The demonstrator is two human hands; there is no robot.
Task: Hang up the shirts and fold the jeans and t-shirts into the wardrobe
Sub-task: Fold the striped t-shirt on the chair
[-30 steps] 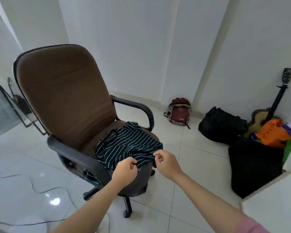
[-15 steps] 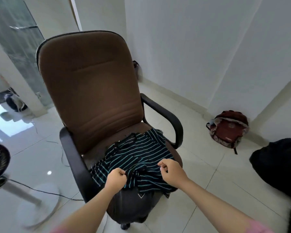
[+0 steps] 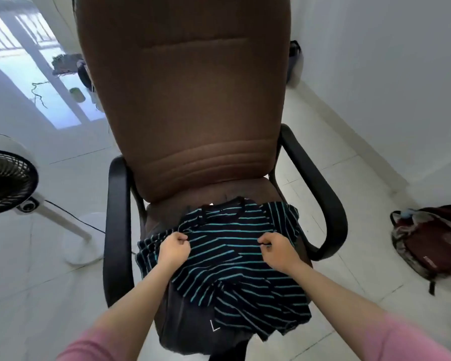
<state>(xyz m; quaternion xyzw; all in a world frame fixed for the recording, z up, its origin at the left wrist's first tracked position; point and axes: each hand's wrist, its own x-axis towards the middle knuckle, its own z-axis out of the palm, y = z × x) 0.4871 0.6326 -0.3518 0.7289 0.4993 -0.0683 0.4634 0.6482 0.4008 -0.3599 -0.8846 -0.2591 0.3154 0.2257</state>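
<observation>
Forearms reach forward; left hand (image 3: 173, 250) and right hand (image 3: 279, 250), knuckles up, each pinch the striped t-shirt (image 3: 227, 246).

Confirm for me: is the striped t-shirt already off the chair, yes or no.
No, the striped t-shirt lies spread on the chair seat, with the left hand and right hand each pinching its fabric.

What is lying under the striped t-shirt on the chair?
A dark garment with a small white mark shows under the striped t-shirt, hanging over the seat's front edge. Its type is unclear, since the t-shirt covers most of it.
</observation>
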